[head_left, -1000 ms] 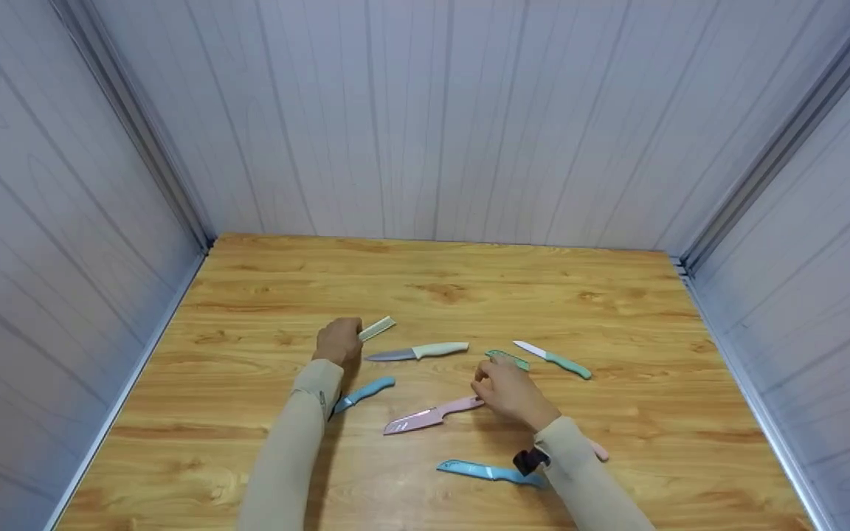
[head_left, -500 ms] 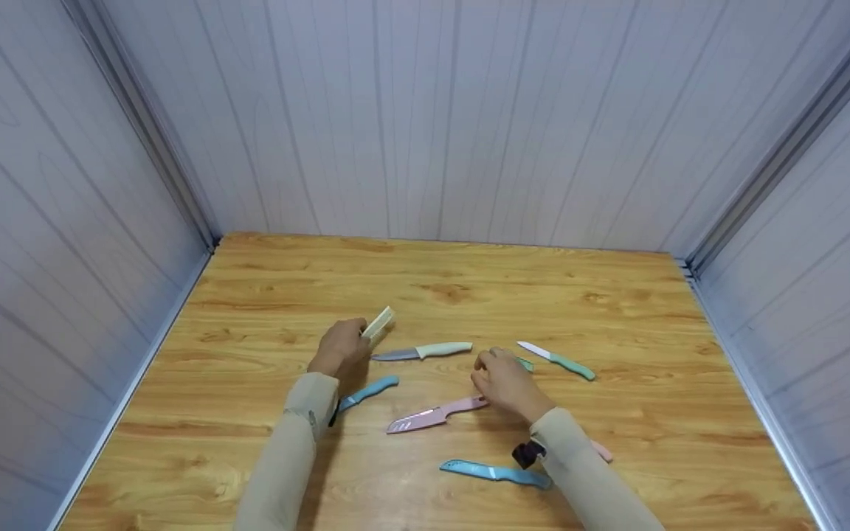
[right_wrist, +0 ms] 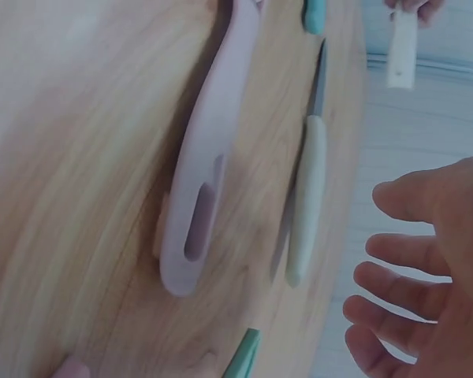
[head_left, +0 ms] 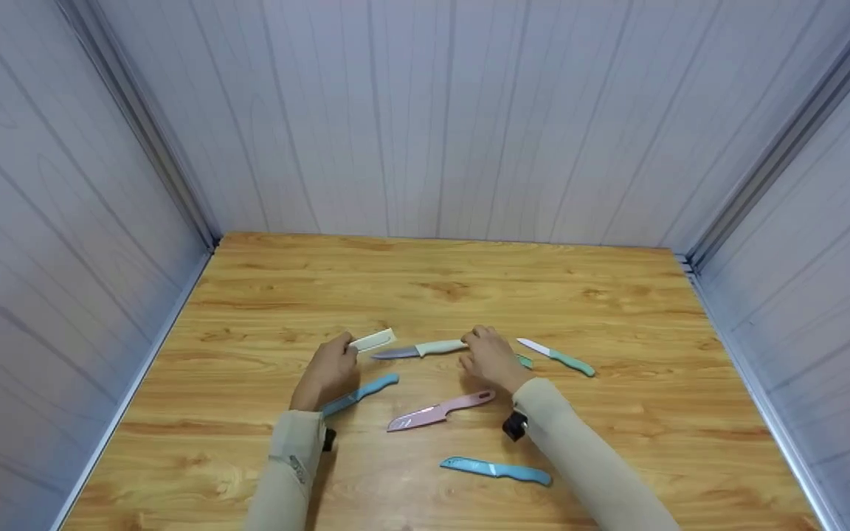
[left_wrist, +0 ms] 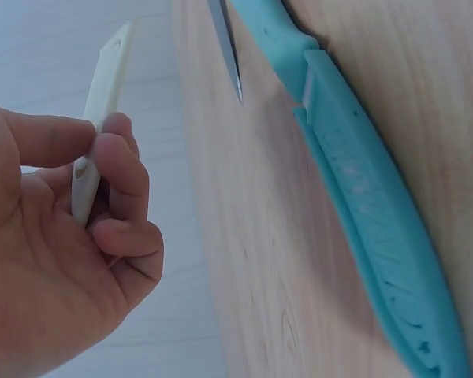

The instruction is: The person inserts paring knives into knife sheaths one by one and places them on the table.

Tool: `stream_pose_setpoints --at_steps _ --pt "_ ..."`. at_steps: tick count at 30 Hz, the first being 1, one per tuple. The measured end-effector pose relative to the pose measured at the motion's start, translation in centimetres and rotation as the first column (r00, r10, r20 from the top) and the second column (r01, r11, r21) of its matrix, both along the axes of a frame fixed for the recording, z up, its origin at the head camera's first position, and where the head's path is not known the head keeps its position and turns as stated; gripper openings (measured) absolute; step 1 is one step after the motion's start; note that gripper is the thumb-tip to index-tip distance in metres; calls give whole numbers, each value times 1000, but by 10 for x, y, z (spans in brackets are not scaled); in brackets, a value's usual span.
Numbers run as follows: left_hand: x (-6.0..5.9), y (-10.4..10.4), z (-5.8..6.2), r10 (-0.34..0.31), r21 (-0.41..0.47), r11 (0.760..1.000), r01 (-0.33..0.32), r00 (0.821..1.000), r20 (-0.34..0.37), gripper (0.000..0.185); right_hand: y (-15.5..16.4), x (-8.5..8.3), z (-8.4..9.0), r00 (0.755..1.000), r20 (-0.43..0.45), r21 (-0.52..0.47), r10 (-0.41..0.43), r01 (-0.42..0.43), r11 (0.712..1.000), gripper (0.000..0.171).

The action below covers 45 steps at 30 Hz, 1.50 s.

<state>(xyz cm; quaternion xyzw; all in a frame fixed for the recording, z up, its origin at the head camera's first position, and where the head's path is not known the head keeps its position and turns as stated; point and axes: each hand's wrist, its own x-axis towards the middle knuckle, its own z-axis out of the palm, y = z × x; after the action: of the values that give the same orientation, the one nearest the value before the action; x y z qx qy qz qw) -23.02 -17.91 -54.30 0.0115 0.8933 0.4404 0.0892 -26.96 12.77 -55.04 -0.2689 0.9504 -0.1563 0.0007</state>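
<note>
My left hand [head_left: 327, 367] pinches a cream knife sheath [head_left: 375, 340] between thumb and fingers, off the table; the left wrist view shows the sheath [left_wrist: 106, 83] tilted upward. A knife with a cream handle [head_left: 440, 347] and a bare grey blade lies just right of it, its tip toward my left hand. Over that handle's far end is my right hand [head_left: 495, 359]. In the right wrist view its fingers [right_wrist: 402, 295] are spread and loosely bent, with a gap between them and the cream handle [right_wrist: 306, 205].
A sheathed blue knife [head_left: 360, 394] lies beside my left wrist. Nearer are a sheathed pink knife [head_left: 432, 414] and another blue knife [head_left: 495, 470]. A green sheath [head_left: 524, 361] is partly hidden by my right hand; a bare green-handled knife [head_left: 558, 358] lies farther right.
My left hand has lifted the cream sheath and turned it, drawing back slightly toward me. My right hand has moved from the green sheath up and left to the cream knife's handle.
</note>
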Motion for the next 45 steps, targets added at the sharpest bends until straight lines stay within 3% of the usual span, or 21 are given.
stream_pose_setpoints --at_steps 7,16,34,39,45 --pt "4 0 -2 32 27 999 -30 997 -71 23 -7 -14 -11 999 40 84 19 -22 996 43" --pt "7 0 -7 96 94 991 -92 995 -37 23 -20 -21 -21 997 63 132 45 -53 990 47" --pt "9 -10 0 150 153 978 -145 989 -19 20 -34 -26 -31 1000 4 239 -1 0 971 33" --pt "7 -9 3 139 122 984 -133 989 -42 18 -36 -27 -33 1000 15 231 16 -19 973 23" --pt "9 -9 6 128 111 986 -122 990 -51 19 -39 -28 -30 997 34 242 66 -72 968 23"
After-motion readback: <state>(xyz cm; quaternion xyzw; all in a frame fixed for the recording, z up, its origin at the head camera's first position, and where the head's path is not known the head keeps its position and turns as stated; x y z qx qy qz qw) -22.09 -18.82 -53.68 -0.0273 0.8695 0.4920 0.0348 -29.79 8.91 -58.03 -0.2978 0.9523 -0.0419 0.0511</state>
